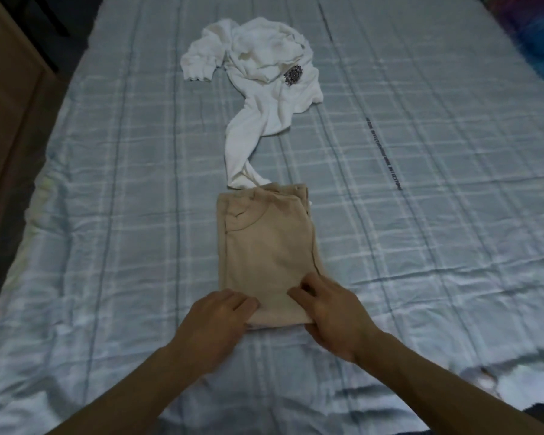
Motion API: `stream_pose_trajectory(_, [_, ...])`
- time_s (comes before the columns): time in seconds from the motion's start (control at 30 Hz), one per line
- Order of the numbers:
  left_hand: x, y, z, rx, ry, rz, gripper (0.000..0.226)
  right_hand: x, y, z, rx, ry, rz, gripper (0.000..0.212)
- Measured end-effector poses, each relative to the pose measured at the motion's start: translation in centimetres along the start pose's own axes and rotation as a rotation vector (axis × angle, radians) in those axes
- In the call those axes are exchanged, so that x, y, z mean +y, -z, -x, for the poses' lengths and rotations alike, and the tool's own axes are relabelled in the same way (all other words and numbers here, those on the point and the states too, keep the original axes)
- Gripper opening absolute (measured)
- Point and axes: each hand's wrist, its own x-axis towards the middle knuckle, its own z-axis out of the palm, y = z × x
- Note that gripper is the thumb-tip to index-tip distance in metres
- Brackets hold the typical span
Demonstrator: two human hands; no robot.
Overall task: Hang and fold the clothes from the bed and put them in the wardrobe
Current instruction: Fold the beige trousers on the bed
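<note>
Pale blue checked bedding covers the bed point(107, 215), which fills nearly the whole head view; a wooden furniture panel point(7, 105) runs down the left edge of the frame.

The beige garment point(264, 246) lies at lower centre, already folded into a narrow rectangle. Its long axis runs from the bottom of the frame toward the top, straight away from the person. Both hands sit at its near short end. The left hand point(220, 312) has its fingers curled over the lower left corner, gripping the edge. The right hand point(330, 315) has bent fingers on top of the cloth by the lower right corner, seemingly pinching the edge, though its thumb is hidden.

Neither hand is nearer, and the rest of the cloth lies beyond the fingertips, so the next fold probably carries this near end up the frame toward the far end.

A crumpled white garment point(264, 73) lies at upper centre, one trailing end just meeting the beige garment's far edge.
</note>
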Motion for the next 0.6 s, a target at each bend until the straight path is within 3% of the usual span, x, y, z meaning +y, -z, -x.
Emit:
stream_pose_trajectory(0.1, [0.2, 0.4, -0.1, 0.033, 0.143, 0.13, 0.03, 0.2, 1.1, -0.1, -0.002, -0.027, -0.072, 0.044])
stream_pose_trajectory(0.3, [-2.7, 3.8, -4.9, 0.28, 0.35, 0.309, 0.02, 1.9, 4.9, -4.0, 0.365, -0.207, -0.265, 0.044])
stream_pose_trajectory(0.5, [-7.3, 5.2, -10.6, 0.347, 0.429, 0.328, 0.022, 4.6, 6.8, -11.0, 0.458, -0.278, -0.278, 0.038])
stream_pose_trajectory(0.6, [-9.9, 3.7, -12.5, 0.35, 0.559, 0.362, 0.022, 6.0, 6.0, -14.4, 0.49, -0.334, -0.263, 0.035])
